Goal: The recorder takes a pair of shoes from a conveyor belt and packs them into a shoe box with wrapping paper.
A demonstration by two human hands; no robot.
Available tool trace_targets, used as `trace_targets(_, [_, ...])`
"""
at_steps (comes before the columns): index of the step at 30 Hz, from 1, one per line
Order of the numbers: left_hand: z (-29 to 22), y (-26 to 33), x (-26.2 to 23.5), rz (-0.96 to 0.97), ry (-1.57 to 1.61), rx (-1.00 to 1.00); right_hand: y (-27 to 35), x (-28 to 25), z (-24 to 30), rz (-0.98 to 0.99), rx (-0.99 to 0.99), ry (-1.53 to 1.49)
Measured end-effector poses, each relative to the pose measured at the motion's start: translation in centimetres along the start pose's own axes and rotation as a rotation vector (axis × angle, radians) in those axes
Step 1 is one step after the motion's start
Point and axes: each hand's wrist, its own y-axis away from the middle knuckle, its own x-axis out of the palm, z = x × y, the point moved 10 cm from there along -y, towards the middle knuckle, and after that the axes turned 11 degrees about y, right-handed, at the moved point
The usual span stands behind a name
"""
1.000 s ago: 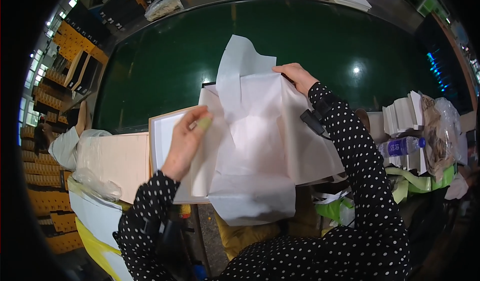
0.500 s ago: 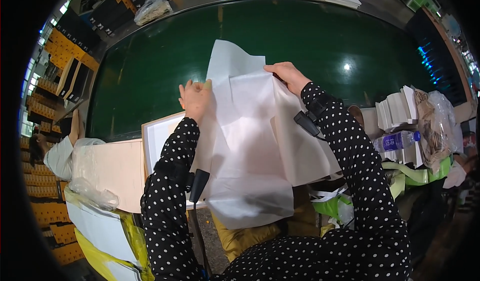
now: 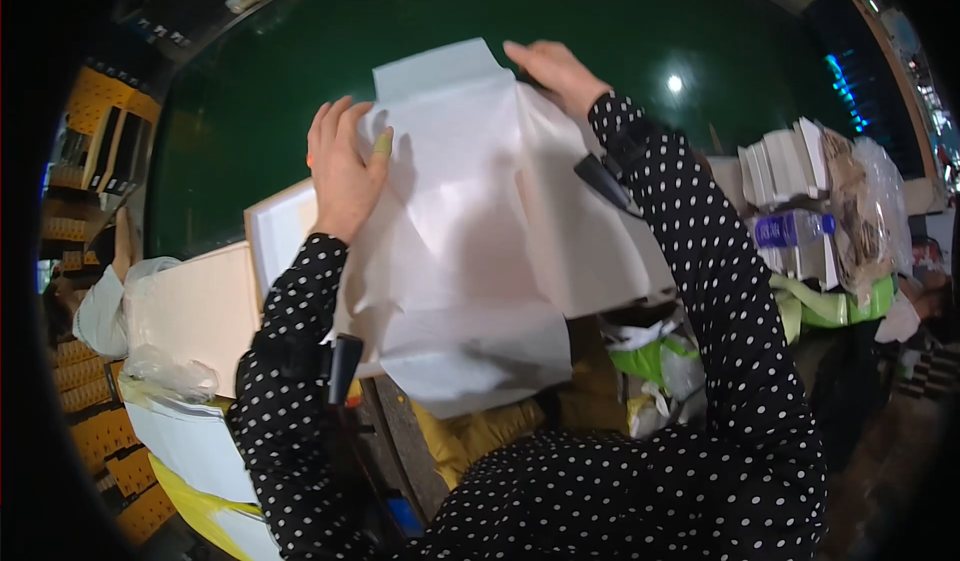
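Since the white paper (image 3: 455, 211) across the near edge of the green table (image 3: 240, 141) looks light and easily creased, it suits gentle corner pinching — whether left hand (image 3: 345, 166) or right hand (image 3: 560, 73) grips it, I cannot tell.

Head-worn fisheye, left one of the pair, tipped down pretty close; polka-dot sleeves (image 3: 715, 281) lower left and right, green tabletop (image 3: 590, 21) up top.
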Motion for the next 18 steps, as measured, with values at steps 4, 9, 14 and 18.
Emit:
trace_targets(4, [-3.4, 5.1, 5.7, 0.6, 0.142, -0.056, 3.3, -3.6, 5.0, -0.227, -0.222, 0.178])
trace_targets(9, [-4.1, 12.5, 11.4, 0.814, -0.035, 0.026, 15.1, -3.1, 9.0, -0.09, -0.344, -0.12])
trace_targets(14, [-4.1, 15.0, 14.1, 0.857, -0.11, -0.009, 28.4, -2.8, 3.6, 0.072, -0.146, -0.04])
trace_targets(18, [-2.1, 15.0, 11.7, 0.786, -0.166, -0.049, 35.9, 1.3, -0.3, 0.233, 0.055, 0.233])
